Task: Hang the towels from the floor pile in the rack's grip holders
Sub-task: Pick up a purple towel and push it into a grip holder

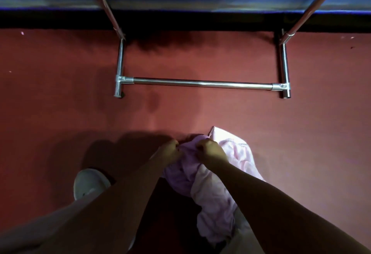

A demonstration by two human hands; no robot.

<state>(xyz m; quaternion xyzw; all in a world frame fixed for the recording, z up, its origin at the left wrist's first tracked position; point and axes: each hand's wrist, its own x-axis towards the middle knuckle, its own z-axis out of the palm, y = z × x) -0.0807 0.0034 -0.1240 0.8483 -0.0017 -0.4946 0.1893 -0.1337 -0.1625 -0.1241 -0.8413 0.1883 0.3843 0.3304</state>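
A pale pink towel (210,185) hangs crumpled from both my hands above the red floor. My left hand (169,149) pinches its top edge on the left. Close beside it, my right hand (210,148) grips the same edge with curled fingers. More pale pink cloth (239,149) lies bunched on the floor just right of my hands. The chrome rack (200,83) stands ahead, its base bar across the floor and two uprights rising out of view. No grip holders are in view.
A blue wall with a dark skirting (190,19) runs behind the rack. My foot in a white shoe (90,181) stands at the lower left. Red floor (60,103) stretches on both sides of the rack.
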